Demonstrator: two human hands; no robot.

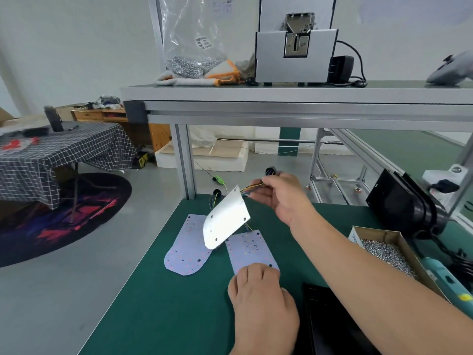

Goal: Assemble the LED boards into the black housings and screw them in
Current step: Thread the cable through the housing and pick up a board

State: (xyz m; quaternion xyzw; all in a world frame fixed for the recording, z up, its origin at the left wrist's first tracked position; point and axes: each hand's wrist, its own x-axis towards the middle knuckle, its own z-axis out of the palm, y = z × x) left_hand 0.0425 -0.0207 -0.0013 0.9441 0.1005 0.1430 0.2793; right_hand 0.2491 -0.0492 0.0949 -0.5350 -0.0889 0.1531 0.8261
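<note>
Your right hand (281,198) pinches the wires (252,188) to dangle one LED board (225,221) clear, while your left hand (261,301), fingers bent, presses a second board (252,248) flat.

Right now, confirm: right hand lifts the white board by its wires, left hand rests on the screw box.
The left hand rests on a flat LED board on the mat, not the screw box, per the head view; the right hand lifts the white board by its wires.
</note>
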